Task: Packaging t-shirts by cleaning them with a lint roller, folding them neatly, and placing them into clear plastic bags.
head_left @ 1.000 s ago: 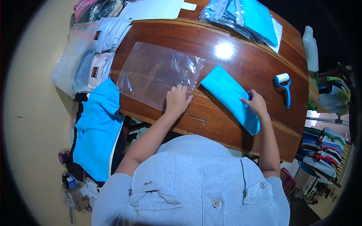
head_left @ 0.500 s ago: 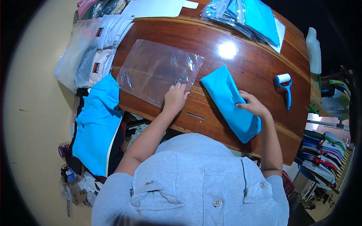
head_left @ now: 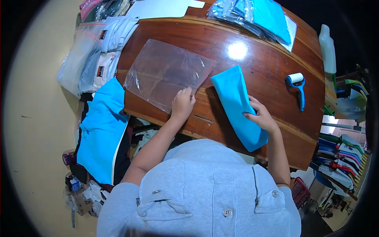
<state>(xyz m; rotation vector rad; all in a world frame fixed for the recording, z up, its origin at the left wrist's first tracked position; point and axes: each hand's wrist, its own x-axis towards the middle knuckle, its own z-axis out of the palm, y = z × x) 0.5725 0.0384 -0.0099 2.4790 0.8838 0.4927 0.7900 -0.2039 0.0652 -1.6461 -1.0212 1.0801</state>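
A clear plastic bag [head_left: 158,69] with a red strip along its right edge lies flat on the wooden table [head_left: 268,63]. At the bag's near right corner, my left hand [head_left: 183,104] has its fingers closed on the edge. My right hand [head_left: 260,114] grips a bright blue folded cloth [head_left: 239,108] by its right side, thumb on top and fingers at the edge. The cloth is a long narrow bundle, slanted from far left to near right, just right of the bag. Its near end looks slightly raised off the table.
A blue-handled lint roller [head_left: 296,81] lies at the right. Bagged blue garments [head_left: 268,19] are stacked at the far right, a white board [head_left: 158,8] at the far left. Bagged white garments [head_left: 108,51] and a loose blue cloth [head_left: 102,134] line the left side. Hanging clothes [head_left: 341,162] stand beyond the right edge.
My right hand has tilted the folded cloth and shifted it slightly left, nearer the bag. The bag's right edge has flattened and turned slightly, with my left hand still at its corner.
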